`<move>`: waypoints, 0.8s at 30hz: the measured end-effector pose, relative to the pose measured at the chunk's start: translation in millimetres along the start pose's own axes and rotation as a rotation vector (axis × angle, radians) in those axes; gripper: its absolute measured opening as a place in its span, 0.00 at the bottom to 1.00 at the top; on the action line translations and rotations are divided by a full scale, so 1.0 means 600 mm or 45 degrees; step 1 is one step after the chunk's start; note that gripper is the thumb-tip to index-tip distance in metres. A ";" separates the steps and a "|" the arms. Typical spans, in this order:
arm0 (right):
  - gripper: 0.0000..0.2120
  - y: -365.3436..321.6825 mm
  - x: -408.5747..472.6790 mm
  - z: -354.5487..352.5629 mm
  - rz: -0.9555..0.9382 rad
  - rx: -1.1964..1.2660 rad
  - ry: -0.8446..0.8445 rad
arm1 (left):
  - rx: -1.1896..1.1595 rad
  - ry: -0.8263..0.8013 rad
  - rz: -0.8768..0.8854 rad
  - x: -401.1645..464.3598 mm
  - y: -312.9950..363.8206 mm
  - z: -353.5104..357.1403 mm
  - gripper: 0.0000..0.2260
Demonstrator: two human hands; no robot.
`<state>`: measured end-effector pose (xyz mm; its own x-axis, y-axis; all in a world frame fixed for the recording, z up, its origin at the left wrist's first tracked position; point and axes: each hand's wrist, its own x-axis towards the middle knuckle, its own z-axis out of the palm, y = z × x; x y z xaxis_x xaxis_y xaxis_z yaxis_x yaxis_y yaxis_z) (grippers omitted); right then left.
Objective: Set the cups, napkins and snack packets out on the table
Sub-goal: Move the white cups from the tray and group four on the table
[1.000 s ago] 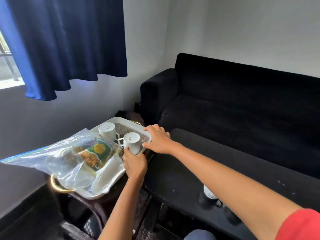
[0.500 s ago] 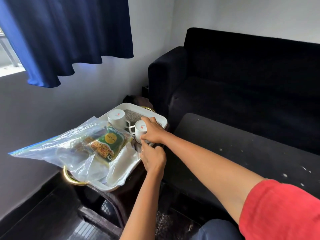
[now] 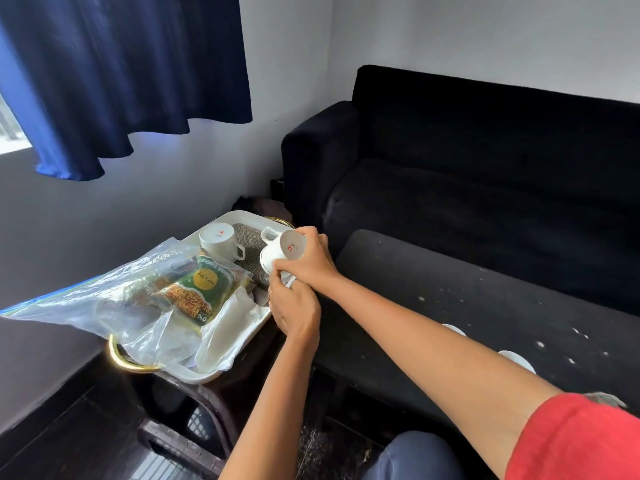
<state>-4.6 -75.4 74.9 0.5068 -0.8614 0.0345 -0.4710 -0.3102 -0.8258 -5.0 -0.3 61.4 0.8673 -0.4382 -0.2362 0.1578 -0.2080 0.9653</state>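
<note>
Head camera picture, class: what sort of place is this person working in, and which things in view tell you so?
Most likely a home living room. A dark sofa stands against the wall behind a low black table, a blue curtain hangs at a window, and a white serving tray holds cups and bagged snacks.

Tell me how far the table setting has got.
Done: two white cups appear to sit on the dark table, partly hidden by the arm. In hand: the right hand holds a tilted cup above the tray, the left hand just below it. Left: one upside-down cup on the tray, plus the snack packet in its plastic bag. No napkins can be made out.
</note>
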 end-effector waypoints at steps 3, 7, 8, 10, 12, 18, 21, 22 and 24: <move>0.31 -0.003 -0.019 -0.022 -0.003 0.172 0.082 | -0.224 0.032 -0.104 -0.012 0.020 0.008 0.17; 0.28 0.007 -0.056 -0.041 0.037 0.401 0.195 | -0.629 -0.175 -0.387 -0.020 0.040 0.008 0.11; 0.28 0.011 -0.065 -0.046 0.064 0.461 0.225 | -0.680 -0.240 -0.412 -0.023 0.043 0.007 0.11; 0.28 0.021 -0.085 -0.059 0.103 0.582 0.259 | -0.673 -0.356 -0.434 -0.027 0.042 0.005 0.11; 0.27 0.031 -0.108 -0.077 0.144 0.663 0.258 | -0.657 -0.500 -0.468 -0.031 0.038 0.005 0.11; 0.25 0.092 -0.177 -0.139 0.275 0.684 0.214 | -0.506 -0.905 -0.484 -0.044 0.029 -0.001 0.14; 0.26 0.125 -0.210 -0.174 0.337 0.622 0.187 | -0.276 -1.058 -0.320 -0.067 0.027 0.007 0.12; 0.26 0.135 -0.219 -0.184 0.348 0.602 0.180 | -0.216 -1.115 -0.257 -0.076 0.027 0.011 0.11; 0.29 0.151 -0.238 -0.203 0.349 0.562 0.168 | -0.099 -1.220 -0.122 -0.095 0.027 0.018 0.11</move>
<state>-207.6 -29.4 63.5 0.2991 -0.9392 -0.1685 -0.2104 0.1073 -0.9717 -56.9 11.6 89.0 0.1008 -0.9571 -0.2715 0.2686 -0.2366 0.9337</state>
